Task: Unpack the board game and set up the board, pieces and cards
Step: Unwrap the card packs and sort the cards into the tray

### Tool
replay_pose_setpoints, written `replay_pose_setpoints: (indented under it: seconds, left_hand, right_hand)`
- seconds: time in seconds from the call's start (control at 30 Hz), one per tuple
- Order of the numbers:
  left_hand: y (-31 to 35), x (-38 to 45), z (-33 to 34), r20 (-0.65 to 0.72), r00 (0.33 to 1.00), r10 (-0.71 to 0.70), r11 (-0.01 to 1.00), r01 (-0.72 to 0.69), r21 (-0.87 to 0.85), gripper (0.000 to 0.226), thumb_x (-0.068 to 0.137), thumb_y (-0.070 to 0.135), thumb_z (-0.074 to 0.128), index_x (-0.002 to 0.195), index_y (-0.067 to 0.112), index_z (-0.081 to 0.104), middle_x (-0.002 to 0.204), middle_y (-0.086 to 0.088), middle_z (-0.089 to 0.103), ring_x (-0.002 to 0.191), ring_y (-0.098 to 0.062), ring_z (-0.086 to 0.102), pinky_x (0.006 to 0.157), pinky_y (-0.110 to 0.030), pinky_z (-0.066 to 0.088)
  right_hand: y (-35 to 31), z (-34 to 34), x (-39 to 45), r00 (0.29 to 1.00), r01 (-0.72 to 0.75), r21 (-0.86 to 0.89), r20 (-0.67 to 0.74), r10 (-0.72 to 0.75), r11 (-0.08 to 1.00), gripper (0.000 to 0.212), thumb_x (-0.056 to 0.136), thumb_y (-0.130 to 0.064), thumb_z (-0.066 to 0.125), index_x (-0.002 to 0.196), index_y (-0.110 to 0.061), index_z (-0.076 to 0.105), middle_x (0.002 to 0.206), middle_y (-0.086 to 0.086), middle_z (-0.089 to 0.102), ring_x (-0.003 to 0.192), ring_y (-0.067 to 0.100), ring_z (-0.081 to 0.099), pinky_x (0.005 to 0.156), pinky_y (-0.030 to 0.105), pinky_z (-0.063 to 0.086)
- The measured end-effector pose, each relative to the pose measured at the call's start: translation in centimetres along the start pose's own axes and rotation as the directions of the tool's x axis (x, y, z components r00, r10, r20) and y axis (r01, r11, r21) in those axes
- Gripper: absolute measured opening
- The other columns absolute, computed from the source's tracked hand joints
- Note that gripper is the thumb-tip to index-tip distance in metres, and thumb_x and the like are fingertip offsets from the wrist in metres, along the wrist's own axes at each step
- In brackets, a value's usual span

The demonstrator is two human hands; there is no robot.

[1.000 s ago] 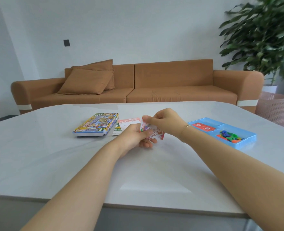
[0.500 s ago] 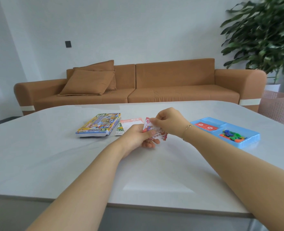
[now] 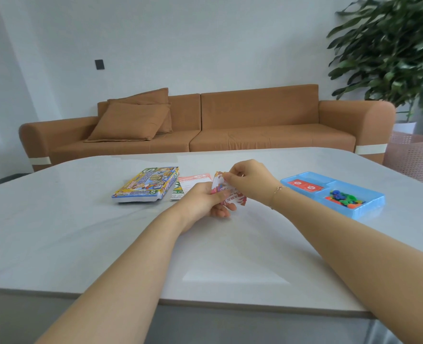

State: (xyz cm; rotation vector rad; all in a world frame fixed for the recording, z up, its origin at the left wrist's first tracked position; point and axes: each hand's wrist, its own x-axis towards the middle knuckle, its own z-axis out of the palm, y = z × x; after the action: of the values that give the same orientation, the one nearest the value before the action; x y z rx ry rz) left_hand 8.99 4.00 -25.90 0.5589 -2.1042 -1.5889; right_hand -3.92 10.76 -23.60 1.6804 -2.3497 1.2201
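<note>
Over the middle of the white table [image 3: 81, 232], my left hand [image 3: 203, 202] grips a small stack of red-and-white cards [image 3: 227, 193] from below. My right hand [image 3: 250, 180] pinches the stack's top edge with thumb and fingertips. The colourful game box lid [image 3: 147, 184] lies flat to the left, with a pink sheet [image 3: 193, 180] and a green-edged folded board [image 3: 176, 191] beside it. At the right sits the blue plastic tray [image 3: 369, 206]; red cards [image 3: 304, 186] fill one compartment and several small coloured pieces [image 3: 344, 197] another.
A brown sofa [image 3: 255, 125] with cushions stands behind the table. A large potted plant [image 3: 391, 45] and a pink woven basket [image 3: 414, 155] are at the far right. The table's near edge runs across the lower view.
The camera has drifted slightly. My right hand's fingers have shifted along the top edge of the card stack; both hands stay on it in the same spot.
</note>
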Motion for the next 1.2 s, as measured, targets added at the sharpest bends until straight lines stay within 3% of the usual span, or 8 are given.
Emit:
replay_pose_setpoints:
  seconds: [0.1,0.3,0.53,0.63,0.77,0.93,1.07,1.2]
  left_hand:
    - [-0.03,-0.05,-0.01,-0.005,1.0,0.001,1.0,-0.001,0.01,0.017,0.099,0.01,0.048,0.109,0.0,0.057,0.079,-0.01,0.066,0.046,-0.005,0.058,0.052,-0.016,0.05]
    - [-0.12,0.14,0.0,-0.009,1.0,0.0,1.0,0.0,0.005,0.018,0.098,0.009,0.048,0.11,-0.001,0.055,0.079,-0.011,0.066,0.046,-0.006,0.058,0.051,-0.015,0.049]
    - [-0.12,0.02,-0.02,-0.014,1.0,0.018,1.0,-0.018,-0.001,0.018,0.099,0.011,0.047,0.11,-0.001,0.055,0.081,-0.012,0.065,0.048,-0.006,0.059,0.052,-0.016,0.05]
    - [-0.19,0.04,-0.08,-0.014,1.0,0.02,1.0,-0.02,-0.003,0.018,0.099,0.011,0.048,0.111,-0.001,0.055,0.081,-0.012,0.066,0.048,-0.006,0.06,0.051,-0.016,0.05]
    - [-0.1,-0.08,-0.01,-0.007,1.0,0.02,1.0,-0.02,-0.012,0.016,0.098,0.01,0.048,0.11,0.001,0.055,0.08,-0.012,0.065,0.047,-0.006,0.059,0.052,-0.016,0.051]
    - [-0.1,-0.04,-0.05,-0.012,1.0,0.013,1.0,-0.013,-0.018,0.019,0.098,0.01,0.048,0.113,-0.002,0.053,0.08,-0.012,0.066,0.047,-0.007,0.06,0.051,-0.016,0.051]
    - [-0.08,-0.05,-0.07,-0.005,1.0,0.007,1.0,-0.007,-0.017,0.016,0.098,0.01,0.048,0.111,0.0,0.054,0.08,-0.012,0.066,0.048,-0.007,0.06,0.052,-0.016,0.051]
    - [-0.05,0.04,-0.04,-0.003,1.0,0.005,1.0,-0.005,-0.023,0.017,0.098,0.008,0.048,0.111,-0.001,0.053,0.08,-0.013,0.066,0.047,-0.008,0.059,0.051,-0.017,0.05]
  right_hand:
    - [-0.29,0.18,0.39,1.0,0.002,-0.041,-0.028,-0.003,0.999,0.041,0.089,-0.043,0.057,0.078,-0.005,0.068,0.07,0.008,0.063,0.065,0.018,0.054,0.061,0.031,0.046]
    - [0.19,-0.19,0.03,1.0,-0.003,0.008,-0.007,0.003,1.0,0.027,0.093,-0.03,0.055,0.083,-0.009,0.069,0.079,0.003,0.062,0.075,0.018,0.056,0.064,0.025,0.043]
    - [-0.15,-0.31,0.15,0.984,-0.164,-0.153,-0.098,0.15,0.975,0.063,0.08,-0.06,0.061,0.045,-0.013,0.037,0.042,0.0,0.041,0.045,0.017,0.037,0.046,0.026,0.027]
    - [0.05,-0.42,0.15,0.991,-0.119,-0.07,-0.07,0.114,0.99,0.055,0.083,-0.048,0.064,0.05,-0.008,0.045,0.05,0.004,0.045,0.051,0.018,0.038,0.048,0.027,0.028]
    - [0.13,-0.41,0.13,0.998,-0.068,0.044,0.01,0.067,0.997,0.036,0.088,-0.034,0.062,0.082,0.001,0.068,0.071,0.004,0.06,0.064,0.015,0.05,0.054,0.024,0.038]
    - [0.24,-0.39,0.08,0.992,-0.124,0.087,0.006,0.124,0.988,0.052,0.083,-0.05,0.063,0.055,-0.008,0.052,0.051,-0.001,0.047,0.052,0.014,0.042,0.05,0.026,0.032]
    - [0.18,-0.11,0.28,0.999,-0.051,0.099,0.006,0.051,0.994,0.042,0.087,-0.039,0.063,0.078,0.002,0.065,0.065,0.005,0.058,0.06,0.016,0.05,0.055,0.025,0.039]
    - [0.56,-0.42,0.09,0.999,-0.034,0.084,0.035,0.031,0.996,0.023,0.092,-0.027,0.057,0.079,-0.01,0.065,0.076,0.002,0.06,0.07,0.016,0.052,0.057,0.022,0.041]
